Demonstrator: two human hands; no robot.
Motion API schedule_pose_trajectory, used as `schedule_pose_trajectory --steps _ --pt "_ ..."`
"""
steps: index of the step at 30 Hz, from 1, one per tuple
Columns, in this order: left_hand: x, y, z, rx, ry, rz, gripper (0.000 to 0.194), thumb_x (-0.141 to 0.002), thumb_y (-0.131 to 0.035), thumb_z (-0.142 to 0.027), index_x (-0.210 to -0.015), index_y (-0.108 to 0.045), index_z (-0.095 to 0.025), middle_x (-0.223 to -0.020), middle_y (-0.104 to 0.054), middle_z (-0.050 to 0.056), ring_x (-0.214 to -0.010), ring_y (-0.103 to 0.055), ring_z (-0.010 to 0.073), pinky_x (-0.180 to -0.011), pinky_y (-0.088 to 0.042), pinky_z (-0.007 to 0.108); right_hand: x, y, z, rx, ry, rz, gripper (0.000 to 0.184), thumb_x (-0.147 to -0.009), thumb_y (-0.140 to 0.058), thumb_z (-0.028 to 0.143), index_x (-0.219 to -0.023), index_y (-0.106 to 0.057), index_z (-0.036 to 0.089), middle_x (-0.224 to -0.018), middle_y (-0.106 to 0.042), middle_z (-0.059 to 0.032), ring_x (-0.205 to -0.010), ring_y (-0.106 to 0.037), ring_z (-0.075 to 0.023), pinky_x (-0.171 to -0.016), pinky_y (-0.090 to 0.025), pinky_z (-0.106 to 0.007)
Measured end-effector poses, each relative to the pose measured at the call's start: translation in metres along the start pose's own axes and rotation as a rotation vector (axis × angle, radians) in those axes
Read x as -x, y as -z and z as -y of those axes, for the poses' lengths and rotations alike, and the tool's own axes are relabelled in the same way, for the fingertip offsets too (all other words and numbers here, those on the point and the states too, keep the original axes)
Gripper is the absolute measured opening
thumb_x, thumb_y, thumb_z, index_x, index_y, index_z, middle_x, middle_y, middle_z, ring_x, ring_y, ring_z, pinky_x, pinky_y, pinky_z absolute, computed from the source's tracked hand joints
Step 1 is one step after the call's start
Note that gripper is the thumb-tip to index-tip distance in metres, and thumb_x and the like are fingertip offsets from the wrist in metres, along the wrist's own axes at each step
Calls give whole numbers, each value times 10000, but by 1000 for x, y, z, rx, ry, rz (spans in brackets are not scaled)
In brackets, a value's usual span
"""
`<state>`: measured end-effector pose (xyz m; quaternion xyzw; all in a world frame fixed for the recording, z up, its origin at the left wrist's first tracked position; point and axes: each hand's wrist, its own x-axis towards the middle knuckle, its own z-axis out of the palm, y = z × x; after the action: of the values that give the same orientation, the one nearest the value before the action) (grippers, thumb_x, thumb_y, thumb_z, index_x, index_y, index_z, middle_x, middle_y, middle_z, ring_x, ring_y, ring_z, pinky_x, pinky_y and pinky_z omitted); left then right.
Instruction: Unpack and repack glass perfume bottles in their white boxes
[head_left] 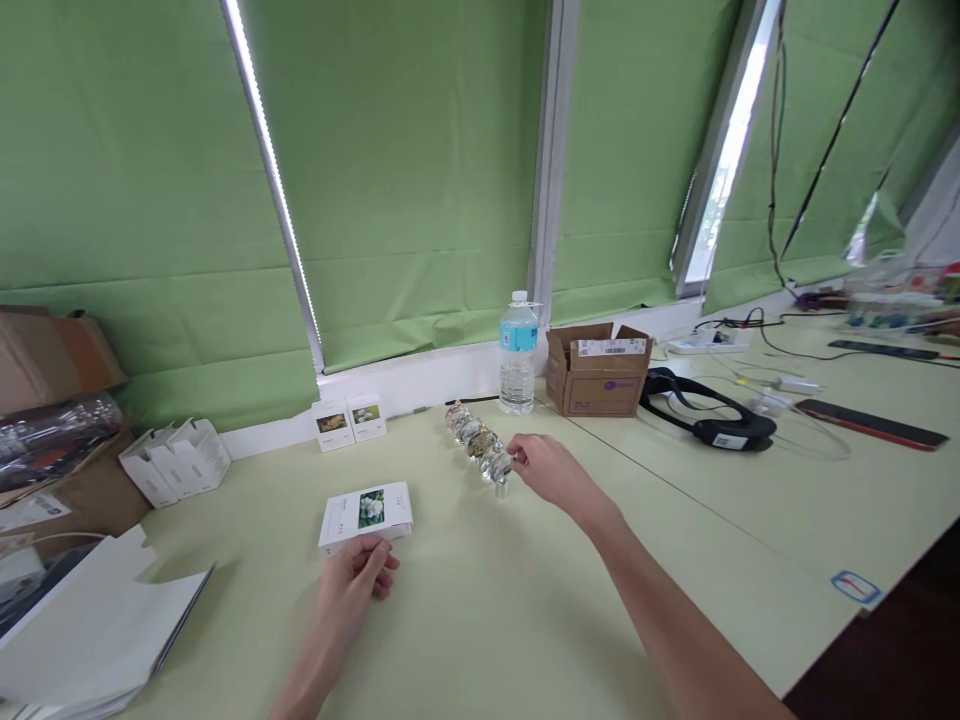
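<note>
A row of several small clear glass bottles (476,440) with shiny silver and gold parts runs diagonally across the middle of the table. At its near end, my right hand (546,468) pinches the side of the nearest glass bottle (493,462) with thumb and fingers. A small silvery cylinder (501,489) shows just below that bottle. To the left, a flat white box (349,515) with a white-flower picture lies on the table. My left hand (356,575) rests at its front edge, fingers loosely curled in; I see nothing in them.
Two small picture cards or boxes (350,422) stand by the wall. A water bottle (517,355) and an open cardboard box (598,372) stand behind the glass row. White cartons (176,462) and white folders (97,620) are left; a black headset (705,412) and phone (870,423) right.
</note>
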<state>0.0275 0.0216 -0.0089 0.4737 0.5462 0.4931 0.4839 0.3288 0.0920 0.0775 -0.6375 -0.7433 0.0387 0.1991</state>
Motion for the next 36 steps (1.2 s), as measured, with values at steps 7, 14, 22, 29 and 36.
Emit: schedule_pose_trajectory --steps 7,14,22,29,36 --pt "-6 3 12 3 -4 -1 473 -637 -718 -584 -818 -641 -153 -690 -684 48 -540 -570 132 -515 -461 246 -11 -32 -29 51 -24 120 292 -725 -503 -8 -837 -696 179 -898 -693 -64 -856 -626 -191 -677 -356 -235" --pt "-3 2 7 -8 -5 20 480 -640 -712 -593 -822 -652 -153 -710 -688 49 -555 -585 144 -539 -478 265 -17 -45 -29 33 12 156 300 -684 -528 -28 -793 -706 187 -878 -700 -59 -801 -620 -183 -635 -326 -231" --pt "-2 3 6 -22 -16 35 443 -687 -694 -562 -842 -649 -149 -721 -687 51 -559 -575 135 -537 -468 257 -22 -50 -40 -57 2 137 266 -678 -515 1 -752 -694 182 -843 -691 -44 -755 -605 -164 -624 -341 -219" --pt "1 0 0 -37 -29 32 425 -693 -679 -561 -815 -638 -156 -708 -676 39 -564 -575 137 -537 -462 255 -21 -32 -39 -212 7 110 115 -722 -582 155 -679 -685 179 -722 -691 -38 -693 -591 -166 -591 -367 -226" --pt "3 -3 -1 -99 -82 7 390 -755 -607 -554 -806 -613 -168 -711 -654 37 -541 -570 138 -512 -467 263 -9 -29 1 -447 111 202 232 -832 -534 335 -734 -672 177 -697 -686 -33 -642 -607 -162 -561 -420 -243"
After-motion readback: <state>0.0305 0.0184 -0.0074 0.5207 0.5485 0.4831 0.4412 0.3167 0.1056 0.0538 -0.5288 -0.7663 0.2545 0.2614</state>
